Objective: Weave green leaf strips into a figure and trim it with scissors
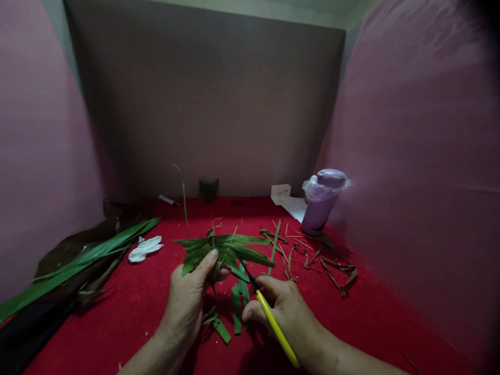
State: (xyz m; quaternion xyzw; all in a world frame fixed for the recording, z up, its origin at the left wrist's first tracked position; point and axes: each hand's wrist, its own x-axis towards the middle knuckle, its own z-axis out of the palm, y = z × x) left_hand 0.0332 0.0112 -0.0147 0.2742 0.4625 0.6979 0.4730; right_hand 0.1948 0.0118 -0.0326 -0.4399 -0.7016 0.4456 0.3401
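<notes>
My left hand [190, 297] is closed on a woven piece of green palm leaf strips [224, 251], thumb pressed on top of it, just above the red cloth. My right hand [287, 310] grips a yellow-handled cutting tool [273, 324] like a pen. Its dark tip touches the leaf piece at the right side. Cut green strips [236, 307] lie on the cloth between my two hands.
A bundle of long green and dry leaves [78, 260] lies at the left. A white scrap [145, 248] sits beside it. Brown leaf trimmings [332, 268] are scattered at the right. A purple bottle [322, 203] wrapped in plastic and white papers [291, 200] stand at the back right.
</notes>
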